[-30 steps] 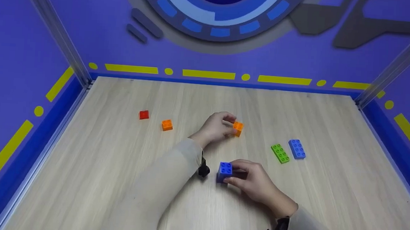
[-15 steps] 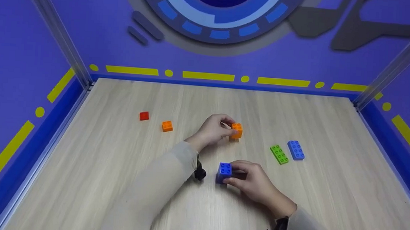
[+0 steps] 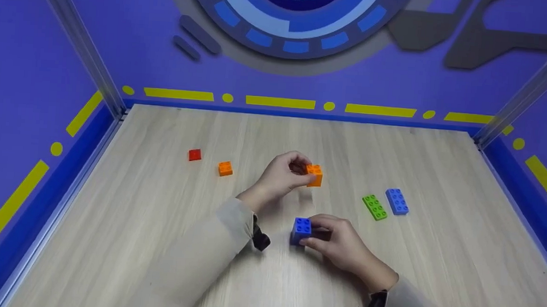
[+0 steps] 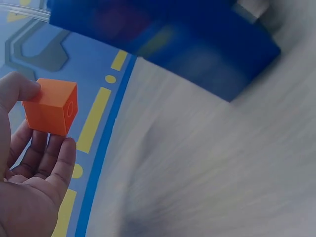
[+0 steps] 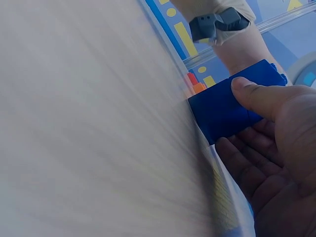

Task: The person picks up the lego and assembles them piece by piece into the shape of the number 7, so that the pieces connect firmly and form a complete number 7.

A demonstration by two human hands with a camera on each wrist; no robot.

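My left hand [image 3: 279, 175] pinches an orange toy brick [image 3: 315, 176] between thumb and fingers, and a shadow below it suggests it is off the table. In the left wrist view the orange brick [image 4: 52, 106] shows its smooth sides, the thumb on top and fingers beneath. Nearer to me, my right hand [image 3: 344, 243] grips a tall dark blue toy brick [image 3: 301, 232], studs upward, standing on the table. In the right wrist view a faint seam crosses the blue brick [image 5: 222, 106]. The two held bricks are apart, the orange one farther away.
A small red brick [image 3: 194, 155] and another orange brick [image 3: 225, 168] lie at the left on the wooden table [image 3: 123, 201]. To the right lie a flat green brick [image 3: 374, 207] and a lighter blue brick [image 3: 397, 201]. Purple panels [image 3: 277, 85] enclose the back and sides.
My left hand has closed in on the orange brick, raised it and drawn it slightly toward me. My right hand and the blue brick have stayed in place.
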